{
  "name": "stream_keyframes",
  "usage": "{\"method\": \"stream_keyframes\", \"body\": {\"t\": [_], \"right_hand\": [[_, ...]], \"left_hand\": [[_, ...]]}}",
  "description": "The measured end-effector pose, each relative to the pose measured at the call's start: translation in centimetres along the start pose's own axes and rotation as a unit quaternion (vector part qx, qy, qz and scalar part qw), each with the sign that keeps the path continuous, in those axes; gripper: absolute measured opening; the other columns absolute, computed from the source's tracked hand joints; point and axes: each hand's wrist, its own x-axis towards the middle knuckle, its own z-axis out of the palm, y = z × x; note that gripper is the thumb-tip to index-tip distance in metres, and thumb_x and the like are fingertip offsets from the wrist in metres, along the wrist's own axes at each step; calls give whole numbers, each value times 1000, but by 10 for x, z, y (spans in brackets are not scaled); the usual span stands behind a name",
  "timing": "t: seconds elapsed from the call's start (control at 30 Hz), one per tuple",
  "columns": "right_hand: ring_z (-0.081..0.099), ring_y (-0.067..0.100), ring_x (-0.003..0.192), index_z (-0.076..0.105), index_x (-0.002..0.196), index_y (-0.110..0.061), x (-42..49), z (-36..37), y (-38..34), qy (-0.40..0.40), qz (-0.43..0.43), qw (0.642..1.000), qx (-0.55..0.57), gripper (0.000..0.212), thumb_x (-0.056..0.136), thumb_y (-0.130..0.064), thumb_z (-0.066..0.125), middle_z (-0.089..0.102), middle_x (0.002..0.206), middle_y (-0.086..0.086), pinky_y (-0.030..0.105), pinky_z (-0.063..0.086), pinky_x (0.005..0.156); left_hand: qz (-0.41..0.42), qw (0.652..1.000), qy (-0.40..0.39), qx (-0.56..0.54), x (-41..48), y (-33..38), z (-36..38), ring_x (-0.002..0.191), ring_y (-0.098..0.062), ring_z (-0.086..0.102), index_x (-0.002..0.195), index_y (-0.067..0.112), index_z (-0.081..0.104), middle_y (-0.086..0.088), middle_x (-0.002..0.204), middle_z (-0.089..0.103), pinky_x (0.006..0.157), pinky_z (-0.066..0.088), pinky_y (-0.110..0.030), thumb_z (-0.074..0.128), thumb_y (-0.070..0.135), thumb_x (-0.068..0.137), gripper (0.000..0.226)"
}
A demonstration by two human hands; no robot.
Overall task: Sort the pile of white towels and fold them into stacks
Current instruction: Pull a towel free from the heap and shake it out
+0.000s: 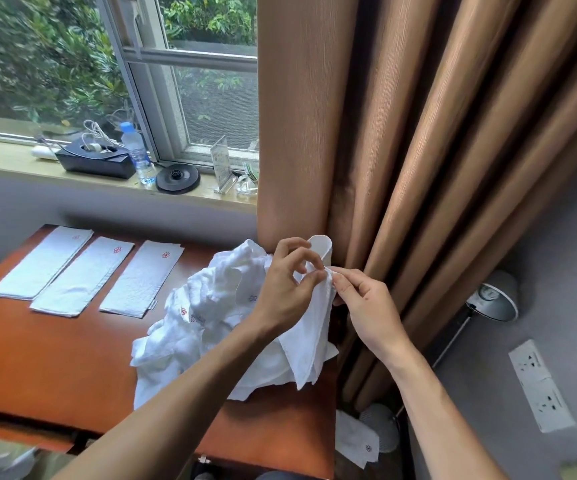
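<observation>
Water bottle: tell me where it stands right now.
In the head view's upper left, the water bottle stands upright on the window sill, between the black box and the round black base.

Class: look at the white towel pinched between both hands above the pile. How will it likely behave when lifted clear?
Probably floppy: the held towel hangs in soft folds below the left hand and right hand. Likely light, since fingertip pinches alone seem to carry it. It may drag neighbours along, as it lies against the pile.
</observation>
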Motion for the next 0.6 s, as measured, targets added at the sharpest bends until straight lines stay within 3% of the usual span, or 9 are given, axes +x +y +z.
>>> {"method": "stream_keyframes", "body": {"t": [0.07, 0.17, 0.27, 0.37, 0.47, 0.53, 0.6], "right_hand": [[70, 9, 101, 78, 116, -25, -1, 1, -1, -17, -6, 1000, 9, 28, 107, -13, 54, 72, 116, -3, 25, 55, 87], [71, 13, 98, 75, 125, -12, -1, 3, 1, -36, -5, 999, 32, 42, 102, 6, 44, 68, 121, 6, 26, 57, 87], [74, 17, 91, 73, 125, -8, 2, 5, 1, -26, -9, 998, 63, 38, 103, 9, 46, 67, 122, 15, 24, 59, 82], [77, 23, 88, 76, 117, -12, 5, 7, 0, -14, -20, 994, 107, 25, 102, -1, 60, 71, 113, 22, 29, 62, 78], [76, 29, 82, 70, 117, -4, 7, 9, 2, -6, -18, 989, 145, 19, 99, -2, 64, 76, 99, 21, 36, 63, 72], [74, 31, 78, 65, 117, -4, 10, 9, 2, 25, -16, 988, 148, 22, 96, -3, 69, 73, 95, 20, 38, 63, 68], [71, 28, 72, 62, 121, -9, 12, 9, 2, 57, -23, 991, 121, 31, 93, -3, 74, 68, 88, 16, 36, 62, 64]], "left_hand": [[-5, 1000, 13, -4, 0, 1, 1, 93, -9, 57, 88, 20, 68, 6, 123, 50, 78, 45, -17, 75, 11, 90, 12], [-14, 998, 51, -15, 1, 2, 1, 88, -8, 62, 89, 19, 66, 0, 120, 49, 74, 48, -16, 76, 8, 88, 15], [-54, 994, 78, -46, 2, 4, 2, 90, -15, 66, 98, 16, 56, -8, 113, 52, 74, 55, -27, 78, 11, 88, 25], [-96, 992, 38, -67, 0, 7, 1, 94, -24, 67, 94, 13, 58, -9, 98, 67, 84, 58, -45, 75, 20, 93, 19], [-111, 988, -10, -103, -1, 10, -2, 95, -31, 70, 95, 11, 69, -7, 91, 73, 89, 56, -57, 67, 24, 101, 14], [-111, 983, -33, -139, -3, 15, -3, 96, -29, 70, 102, 10, 71, -10, 95, 74, 90, 57, -56, 59, 24, 105, 19], [-109, 979, -62, -161, -6, 21, -3, 94, -18, 69, 105, 11, 71, -7, 96, 74, 87, 59, -45, 58, 33, 102, 26]]}}
